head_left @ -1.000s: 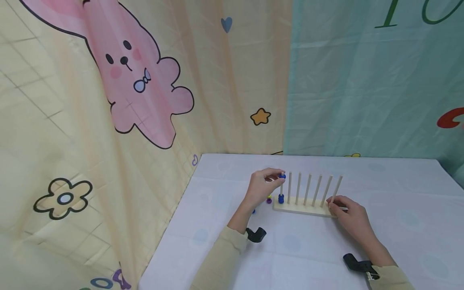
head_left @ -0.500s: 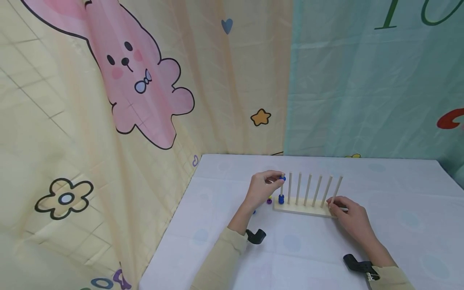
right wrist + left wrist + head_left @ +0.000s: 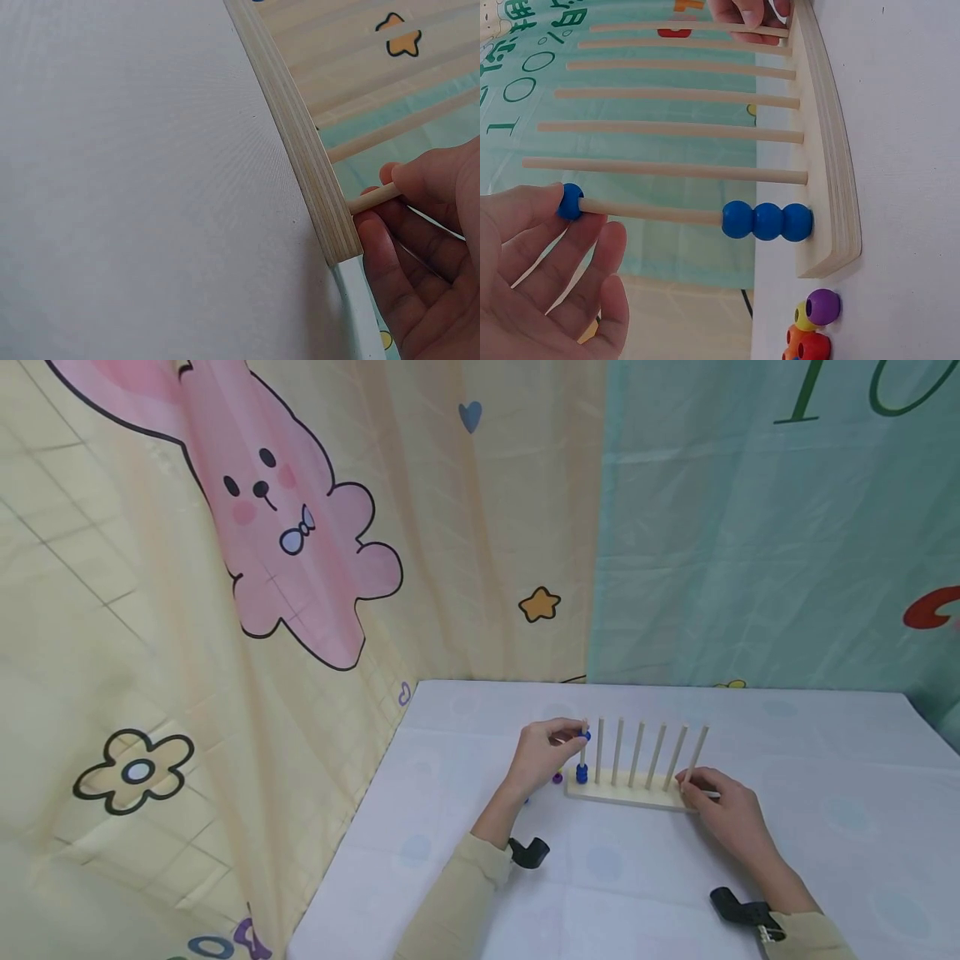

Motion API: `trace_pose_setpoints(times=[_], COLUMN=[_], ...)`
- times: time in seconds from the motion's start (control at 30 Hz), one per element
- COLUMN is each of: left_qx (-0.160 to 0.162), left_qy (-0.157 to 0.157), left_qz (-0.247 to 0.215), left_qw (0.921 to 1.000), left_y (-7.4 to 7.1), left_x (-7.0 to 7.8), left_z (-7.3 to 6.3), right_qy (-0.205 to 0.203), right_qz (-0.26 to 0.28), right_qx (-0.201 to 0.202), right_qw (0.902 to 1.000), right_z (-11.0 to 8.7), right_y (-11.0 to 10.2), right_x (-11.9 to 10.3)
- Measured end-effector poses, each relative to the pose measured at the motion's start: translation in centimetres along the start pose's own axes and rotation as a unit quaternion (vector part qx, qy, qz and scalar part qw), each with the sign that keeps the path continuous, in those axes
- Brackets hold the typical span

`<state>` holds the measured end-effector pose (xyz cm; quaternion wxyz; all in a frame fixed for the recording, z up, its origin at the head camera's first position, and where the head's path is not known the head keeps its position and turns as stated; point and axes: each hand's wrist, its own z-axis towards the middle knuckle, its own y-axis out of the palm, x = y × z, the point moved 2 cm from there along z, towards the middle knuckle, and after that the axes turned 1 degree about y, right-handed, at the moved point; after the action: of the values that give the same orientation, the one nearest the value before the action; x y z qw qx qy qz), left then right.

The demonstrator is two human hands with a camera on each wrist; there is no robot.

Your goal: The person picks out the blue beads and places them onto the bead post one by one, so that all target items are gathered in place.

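Note:
A pale wooden base (image 3: 630,791) carries a row of several upright pegs (image 3: 675,130). At the leftmost peg, my left hand (image 3: 538,752) pinches a blue bead (image 3: 571,202) between thumb and fingertip; the bead sits around the peg near its top. Lower on that same peg, three blue beads (image 3: 768,221) are stacked against the base. My right hand (image 3: 723,810) is at the other end of the base, its thumb and fingers pinching the rightmost peg (image 3: 377,197) low down.
Loose beads lie on the white table beyond the base's left end, among them a purple bead (image 3: 823,307), a yellow bead (image 3: 802,317) and a red bead (image 3: 814,346). Printed curtains (image 3: 480,527) hang along the table's left and back edges.
My left hand and the pinched blue bead have come down slightly along the leftmost peg. The right hand keeps its hold at the rightmost peg.

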<state>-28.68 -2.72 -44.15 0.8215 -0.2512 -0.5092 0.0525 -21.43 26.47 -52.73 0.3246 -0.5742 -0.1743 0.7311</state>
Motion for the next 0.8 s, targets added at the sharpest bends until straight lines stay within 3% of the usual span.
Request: trace_pose_setpoints(times=[0.57,0.8], left_qx=[-0.005,-0.005], left_qy=[-0.021,-0.045], left_qz=[0.000,-0.007], left_qw=[0.9998,0.9990], left_y=[0.4,0.6], left_x=[-0.7,-1.2], left_z=[-0.2,-0.3], right_qy=[0.003,0.000], right_qz=[0.002,0.001], right_qx=[0.000,0.001], right_qw=[1.0000,1.0000], right_z=[0.1,0.0], right_y=[0.0,0.0], right_x=[0.0,-0.1])
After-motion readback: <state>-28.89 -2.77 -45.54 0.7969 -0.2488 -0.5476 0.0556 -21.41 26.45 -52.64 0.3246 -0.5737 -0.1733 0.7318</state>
